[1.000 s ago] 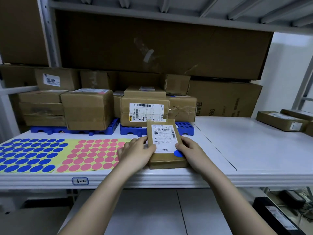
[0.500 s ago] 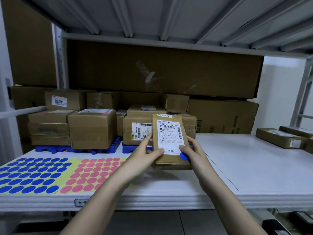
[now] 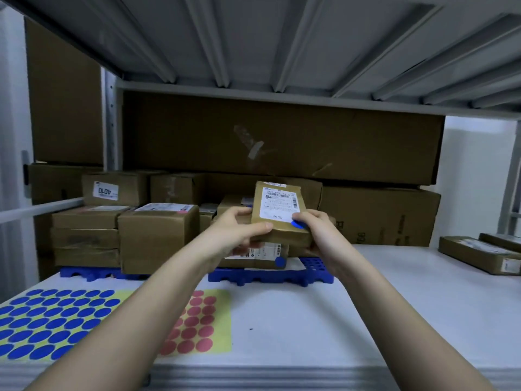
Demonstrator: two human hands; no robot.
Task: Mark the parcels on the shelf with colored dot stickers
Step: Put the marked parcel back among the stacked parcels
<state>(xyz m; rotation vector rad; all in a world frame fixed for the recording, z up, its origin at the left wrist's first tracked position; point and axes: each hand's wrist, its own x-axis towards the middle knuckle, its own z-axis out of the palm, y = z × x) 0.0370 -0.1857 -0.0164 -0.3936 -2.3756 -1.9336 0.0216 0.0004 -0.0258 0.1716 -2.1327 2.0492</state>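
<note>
Two hands are gripping one small parcel (image 3: 279, 213) and holding it up above the stack at the back of the shelf (image 3: 366, 306). The left hand (image 3: 234, 231) is clamping the parcel's left edge, thumb lying across the near corner; its other fingers are hiding behind the box. The right hand (image 3: 318, 230) is curling round the right edge, and its fingertips underneath are out of sight. A blue dot sticker (image 3: 298, 223) is sitting on the parcel's lower right corner, just beside the right thumb, overlapping the white shipping label (image 3: 279, 206), whose print is too blurred to read.

Directly below, another parcel (image 3: 267, 255) carrying its own blue dot (image 3: 280, 261) is lying on a blue plastic pallet (image 3: 270, 275); the hands are covering most of it. More brown boxes (image 3: 155, 235) are stacking up to the left, and a long carton (image 3: 282, 142) is spanning the back.

Nearer the front edge, a sheet of blue dots (image 3: 56, 323) is being cut off by the left border, and a sheet of pink dots (image 3: 197, 325) is lying partly under the left forearm. At far right, flat parcels (image 3: 479, 253) are running out of view.
</note>
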